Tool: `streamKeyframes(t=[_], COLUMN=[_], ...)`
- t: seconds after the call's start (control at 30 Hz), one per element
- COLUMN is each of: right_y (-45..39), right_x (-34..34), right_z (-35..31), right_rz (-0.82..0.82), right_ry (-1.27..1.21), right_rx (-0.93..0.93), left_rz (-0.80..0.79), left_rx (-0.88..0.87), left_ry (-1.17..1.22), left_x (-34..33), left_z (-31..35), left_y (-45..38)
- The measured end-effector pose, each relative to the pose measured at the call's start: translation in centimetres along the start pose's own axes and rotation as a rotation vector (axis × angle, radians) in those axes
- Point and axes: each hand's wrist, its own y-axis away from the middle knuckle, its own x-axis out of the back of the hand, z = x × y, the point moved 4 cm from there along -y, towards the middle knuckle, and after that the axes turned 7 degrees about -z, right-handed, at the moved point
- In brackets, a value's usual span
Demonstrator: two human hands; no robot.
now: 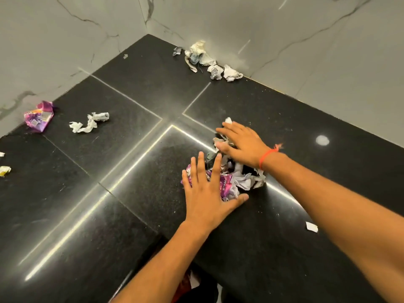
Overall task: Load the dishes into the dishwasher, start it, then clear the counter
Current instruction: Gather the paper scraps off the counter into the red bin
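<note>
A pile of crumpled paper and purple wrappers (240, 178) lies on the black stone counter (131, 171), right of its middle. My left hand (207, 193) lies flat with straight fingers against the pile's near left side. My right hand (242, 143), with a red thread at the wrist, rests with spread fingers on the pile's far side. Neither hand grips anything.
More crumpled paper (207, 60) lies against the marble wall at the back. A purple wrapper (39, 117) and a twisted white paper (89, 123) sit at the left. Small scraps lie at the left edge (4, 170) and near right (311, 226).
</note>
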Motion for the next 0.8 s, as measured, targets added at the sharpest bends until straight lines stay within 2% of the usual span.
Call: streamKeyframes(t=[0.1,0.2,0.4,0.6,0.8], right_y=[4.2,8.0,10.6,9.7,9.3], right_x=[-0.8,-2.7,-4.8,-4.6,-3.2], right_z=[-0.8,-1.6,-1.3,-0.5,-0.7], right_rz=[0.031,0.084,0.273,0.394,0.426], right_ry=[-0.040,-0.036,0.133,0.100,0.102], right_rx=[0.087,0.078,0.060,-0.006,-0.186], left_rz=[0.037,0.100,0.255,0.260,0.283], left_rx=[-0.008,-0.078,-0.120,-0.094,-0.144], left_ry=[-0.002,-0.051,-0.033,0.001,0.171], left_x=[0.1,0.1,0.5,0.8,1.6], left_z=[-0.5,-0.7,-1.2,-1.4,-1.4], left_y=[-1.5,-2.2,-2.8,-3.3,-2.9])
